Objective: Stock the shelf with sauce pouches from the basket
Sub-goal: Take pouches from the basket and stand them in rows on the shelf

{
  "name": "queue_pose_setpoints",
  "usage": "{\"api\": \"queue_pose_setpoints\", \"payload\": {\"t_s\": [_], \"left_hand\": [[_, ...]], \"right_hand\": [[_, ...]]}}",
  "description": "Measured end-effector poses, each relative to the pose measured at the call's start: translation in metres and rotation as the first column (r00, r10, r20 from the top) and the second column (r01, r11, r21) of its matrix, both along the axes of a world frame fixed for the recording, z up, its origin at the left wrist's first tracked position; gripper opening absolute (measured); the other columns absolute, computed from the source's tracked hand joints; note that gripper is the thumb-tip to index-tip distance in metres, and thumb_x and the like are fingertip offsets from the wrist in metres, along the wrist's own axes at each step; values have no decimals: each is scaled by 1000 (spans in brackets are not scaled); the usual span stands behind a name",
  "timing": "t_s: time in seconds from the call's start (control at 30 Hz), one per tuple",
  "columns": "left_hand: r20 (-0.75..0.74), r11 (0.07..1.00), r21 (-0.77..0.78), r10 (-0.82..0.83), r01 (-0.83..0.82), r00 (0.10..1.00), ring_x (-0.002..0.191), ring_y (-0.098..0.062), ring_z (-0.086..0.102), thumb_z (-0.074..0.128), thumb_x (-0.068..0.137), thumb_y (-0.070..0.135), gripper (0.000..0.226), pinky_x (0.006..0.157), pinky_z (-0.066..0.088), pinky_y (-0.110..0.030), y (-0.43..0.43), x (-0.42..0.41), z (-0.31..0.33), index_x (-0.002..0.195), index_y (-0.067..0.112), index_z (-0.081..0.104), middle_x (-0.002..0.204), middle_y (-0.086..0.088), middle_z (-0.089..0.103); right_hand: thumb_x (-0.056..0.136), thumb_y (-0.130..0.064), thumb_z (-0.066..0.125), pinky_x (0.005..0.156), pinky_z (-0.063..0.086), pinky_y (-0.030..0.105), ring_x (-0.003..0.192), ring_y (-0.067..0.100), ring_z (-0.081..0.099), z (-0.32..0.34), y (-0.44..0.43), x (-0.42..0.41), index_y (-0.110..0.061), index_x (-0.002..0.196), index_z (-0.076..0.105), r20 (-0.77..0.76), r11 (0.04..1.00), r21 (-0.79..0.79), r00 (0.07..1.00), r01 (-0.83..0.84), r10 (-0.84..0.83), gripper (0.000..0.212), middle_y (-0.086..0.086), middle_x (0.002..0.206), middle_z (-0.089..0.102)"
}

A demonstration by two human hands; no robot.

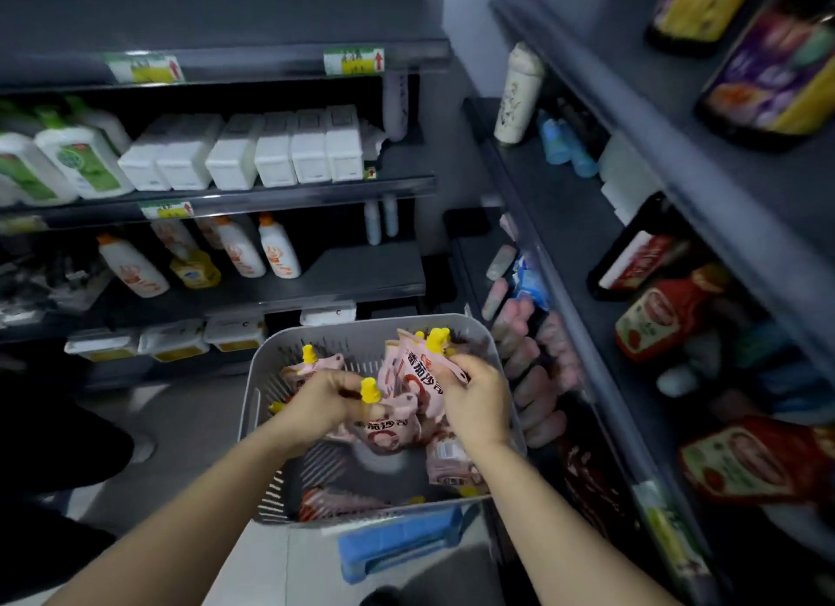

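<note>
A grey slotted basket [266, 379] sits low in the middle, holding several pink sauce pouches with yellow caps. My left hand [323, 400] is closed on one pouch [384, 429] near its yellow cap [370, 391]. My right hand [474, 395] grips another pouch [413, 370] whose yellow cap [438, 339] points up toward the basket's far rim. More pouches lie under both hands and along the basket floor [447, 465]. The shelf on the right [569, 226] carries red sauce bottles and packs.
A blue stool [397, 546] stands under the basket. Dark shelves at the left hold white bottles [280, 253] and white boxes [271, 153]. Red ketchup bottles [664, 316] lie on the right shelf. A row of pink packets [537, 366] hangs beside the basket. Grey floor at the lower left.
</note>
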State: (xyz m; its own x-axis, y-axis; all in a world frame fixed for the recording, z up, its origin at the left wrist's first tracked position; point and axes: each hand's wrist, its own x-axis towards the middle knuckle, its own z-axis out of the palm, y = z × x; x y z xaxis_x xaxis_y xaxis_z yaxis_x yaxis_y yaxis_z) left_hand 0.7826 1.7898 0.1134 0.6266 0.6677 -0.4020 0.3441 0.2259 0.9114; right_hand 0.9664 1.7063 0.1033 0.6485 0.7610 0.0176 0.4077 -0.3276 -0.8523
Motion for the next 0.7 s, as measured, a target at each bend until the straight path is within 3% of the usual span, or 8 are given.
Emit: {"api": "queue_pose_setpoints", "payload": {"t_s": [0.13, 0.2, 0.3, 0.4, 0.53, 0.63, 0.7], "left_hand": [[87, 999, 34, 14, -17, 996, 83, -22, 72, 79, 65, 10, 14, 78, 60, -36, -6, 13, 32, 79, 9, 80, 87, -12, 77], [94, 998, 70, -15, 8, 996, 83, -27, 72, 79, 65, 15, 20, 75, 60, -42, -9, 17, 47, 83, 7, 79, 90, -14, 76], [130, 991, 127, -52, 35, 990, 85, -26, 71, 80, 64, 20, 28, 78, 59, -39, -15, 24, 66, 86, 4, 77, 93, -16, 76], [161, 973, 209, -131, 96, 978, 77, -22, 70, 79, 63, 22, 29, 72, 58, -37, -27, 33, 87, 82, 1, 74, 87, -20, 74], [224, 958, 249, -201, 144, 954, 74, -30, 58, 81, 67, 8, 23, 71, 45, -46, -49, 44, 116, 80, -7, 70, 79, -33, 65], [250, 932, 266, -312, 245, 916, 69, -32, 55, 82, 66, 12, 18, 63, 43, -39, -70, 53, 139, 77, 1, 74, 79, -34, 65], [247, 900, 285, -400, 329, 882, 60, -28, 52, 81, 70, 10, 7, 51, 39, -29, -86, 62, 152, 72, 9, 75, 70, -24, 66]], "right_hand": [[82, -17, 73, 71, 51, 34, 77, 21, 65, 30, -23, 11, -16, 87, 76, 1, 996, 75, 998, 56, -57, 6, 0, 82, 74], [81, -19, 74, 66, 50, 36, 70, 21, 62, 42, -38, 15, -15, 79, 74, 40, 990, 102, 994, 97, -102, 4, -1, 73, 71], [80, -24, 75, 67, 52, 40, 71, 25, 63, 58, -61, 17, -17, 76, 73, 62, 977, 111, 979, 185, -192, 9, -1, 72, 71], [80, -26, 74, 69, 54, 44, 76, 26, 67, 75, -88, 12, -19, 83, 73, 25, 951, 140, 959, 276, -282, 8, 0, 77, 74], [80, -32, 70, 57, 46, 37, 56, 11, 56, 100, -131, 0, -28, 70, 65, 33, 900, 180, 912, 397, -409, 12, -5, 60, 65], [83, -31, 69, 53, 40, 36, 53, 17, 45, 118, -170, -12, -17, 63, 60, 45, 845, 217, 860, 489, -509, 26, 0, 54, 56], [85, -32, 70, 62, 51, 42, 63, 24, 60, 132, -197, -20, -6, 76, 69, 30, 808, 215, 823, 548, -567, 27, 8, 66, 68]]}}
